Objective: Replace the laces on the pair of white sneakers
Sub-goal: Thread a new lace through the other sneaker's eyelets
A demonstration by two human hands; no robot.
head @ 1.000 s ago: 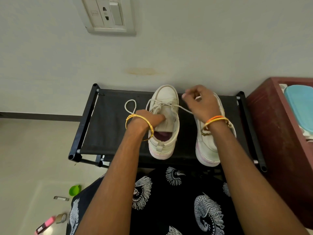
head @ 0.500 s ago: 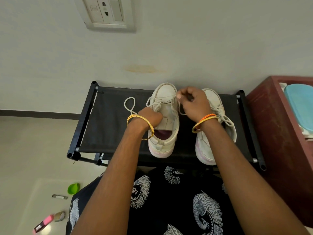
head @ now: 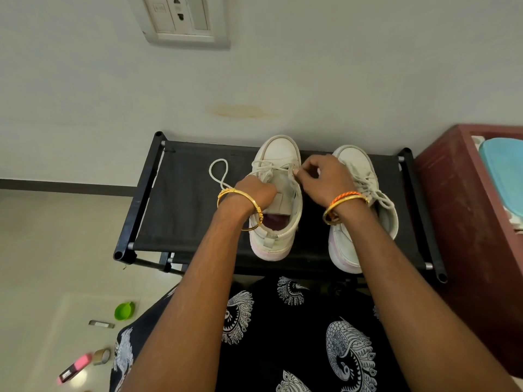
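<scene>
Two white sneakers stand toes-away on a black fabric rack [head: 184, 210]. The left sneaker [head: 278, 154] is partly laced near the toe, its tongue exposed. My left hand [head: 254, 190] grips that sneaker's left side by the eyelets. My right hand [head: 325, 179] pinches the white lace [head: 271, 166] at the shoe's right eyelet row. A loose loop of the lace [head: 218, 172] lies on the rack to the left. The right sneaker [head: 356, 162] is fully laced and partly hidden behind my right wrist.
A dark red cabinet [head: 464, 199] with a blue lid [head: 506, 171] on it stands to the right. The wall with a socket plate [head: 184, 21] is close behind the rack. A green cap [head: 124, 311], tape roll [head: 102, 356] and pink item [head: 75, 370] lie on the floor at left.
My right hand has moved left from above the right sneaker to the left sneaker's eyelets, taking the lace slack with it. The left hand has stayed on the shoe.
</scene>
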